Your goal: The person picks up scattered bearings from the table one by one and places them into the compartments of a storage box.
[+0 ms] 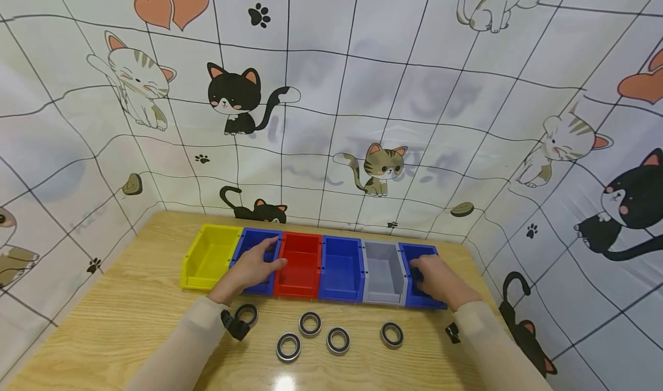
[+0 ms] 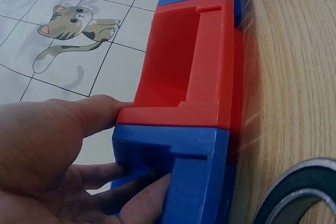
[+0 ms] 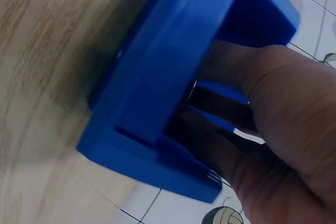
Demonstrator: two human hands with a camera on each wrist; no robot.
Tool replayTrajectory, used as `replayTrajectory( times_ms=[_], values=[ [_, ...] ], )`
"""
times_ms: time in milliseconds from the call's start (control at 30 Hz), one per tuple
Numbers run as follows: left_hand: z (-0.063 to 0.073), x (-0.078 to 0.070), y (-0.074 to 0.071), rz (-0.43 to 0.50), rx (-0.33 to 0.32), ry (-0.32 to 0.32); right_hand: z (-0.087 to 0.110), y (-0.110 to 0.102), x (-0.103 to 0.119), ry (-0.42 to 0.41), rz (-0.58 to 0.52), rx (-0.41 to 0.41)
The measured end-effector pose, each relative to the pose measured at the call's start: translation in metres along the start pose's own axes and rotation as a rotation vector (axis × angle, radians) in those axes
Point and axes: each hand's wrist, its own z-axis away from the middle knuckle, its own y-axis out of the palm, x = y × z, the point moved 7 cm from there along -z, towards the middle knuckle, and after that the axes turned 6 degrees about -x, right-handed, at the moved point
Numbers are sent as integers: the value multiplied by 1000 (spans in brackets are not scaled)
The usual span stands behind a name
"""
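A row of joined bins holds a yellow bin [image 1: 207,258], a red bin [image 1: 300,267], a grey bin [image 1: 383,270] and several blue ones. My left hand [image 1: 252,269] reaches into the left blue bin [image 2: 194,187], fingers loosely spread and thumb by the red bin's wall. Nothing shows in its grasp. Inside the rightmost blue bin [image 3: 152,72], my right hand [image 1: 440,277] curls its fingers round a ball bearing [image 3: 190,93]; only a thin shiny edge of it shows. The bin's wall and my fingers hide the rest.
Several ring-shaped bearings lie on the wooden table [image 1: 129,299] before the bins, including one bearing [image 1: 391,334] at the right and another bearing [image 1: 288,347] nearer the front. A cat-print curtain [image 1: 321,120] hangs behind the table and at both sides.
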Motion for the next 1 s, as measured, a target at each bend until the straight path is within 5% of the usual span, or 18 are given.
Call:
replayTrajectory(
  times_ms=[533,1000],
  values=[
    [0,3,1,-9,-2,-5,5,-3,5,43,-1,28],
    [0,0,-1,24,6,-9,36,-42,29,88,2,-138]
  ],
)
